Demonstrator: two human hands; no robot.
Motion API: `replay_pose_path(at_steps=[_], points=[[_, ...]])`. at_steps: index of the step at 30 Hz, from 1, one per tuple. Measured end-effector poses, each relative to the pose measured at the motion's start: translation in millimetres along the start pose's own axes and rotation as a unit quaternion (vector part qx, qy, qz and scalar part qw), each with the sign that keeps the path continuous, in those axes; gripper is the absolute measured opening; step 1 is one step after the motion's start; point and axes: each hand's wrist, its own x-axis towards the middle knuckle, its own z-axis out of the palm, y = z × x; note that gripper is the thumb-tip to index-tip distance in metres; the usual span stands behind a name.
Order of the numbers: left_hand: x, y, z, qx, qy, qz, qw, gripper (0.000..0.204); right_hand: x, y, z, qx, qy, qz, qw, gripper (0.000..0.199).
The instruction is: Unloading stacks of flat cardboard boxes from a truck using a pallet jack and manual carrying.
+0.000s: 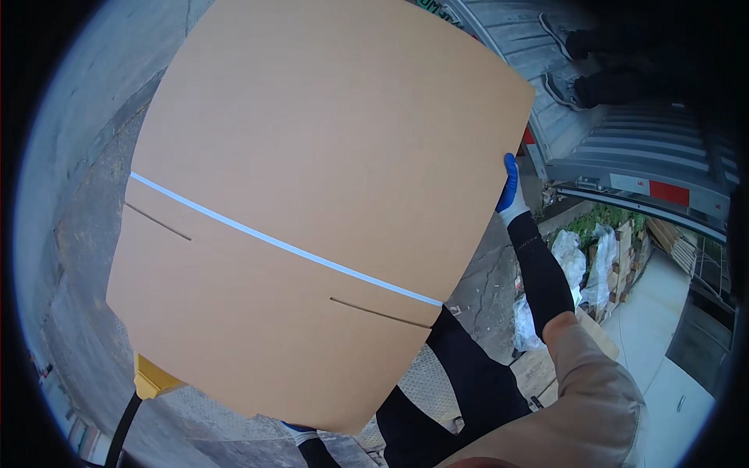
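A very large tan cardboard sheet [328, 156] spreads in front of me, tilted, with a pale blue-white strap [281, 243] running across it and two narrow slots below the strap. My right hand [511, 187], in a blue-and-white glove, is closed round the sheet's right edge with one blue digit showing along it. At the bottom edge, my left hand [303, 431], gloved the same way, holds the sheet from beneath; most of its fingers are hidden behind the cardboard.
A metal truck bed [538, 101] lies at the upper right, where another person's shoes [560, 90] stand. Plastic wrap [569, 257] and wooden pallets [624, 257] sit at right. A yellow part [156, 377] with a black bar is at lower left, near a grey wall [109, 70].
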Motion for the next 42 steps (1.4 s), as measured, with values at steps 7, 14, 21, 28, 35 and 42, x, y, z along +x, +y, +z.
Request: replay_pose_path(at_steps=[7,14,21,28,35,42], points=[[-15.2,22.6,41.5,0.051,0.045,0.009,0.998,0.054,-6.6,-24.6,-9.5,-0.118,0.044,-0.1,0.987,0.05],[-13.3,31.3,69.0,0.066,0.069,0.023,0.995,0.054,-20.2,-3.6,0.0,0.049,0.025,-0.011,0.998,0.056],[-23.0,57.2,75.7,0.093,0.059,0.046,0.993,0.054,16.2,-13.7,-13.4,0.136,-0.044,0.098,0.985,0.063],[-21.0,65.8,101.0,0.099,0.036,0.081,0.991,0.054,-46.4,-48.3,2.3,0.055,0.044,-0.047,0.996,0.054],[-2.4,79.9,111.3,0.117,-0.007,0.125,0.985,0.053,-38.1,-151.1,-25.5,0.047,0.022,-0.019,0.998,0.061],[-6.3,91.3,142.3,0.154,-0.019,0.166,0.974,0.053,-20.3,-204.8,27.8,-0.044,0.109,-0.043,0.992,0.063]])
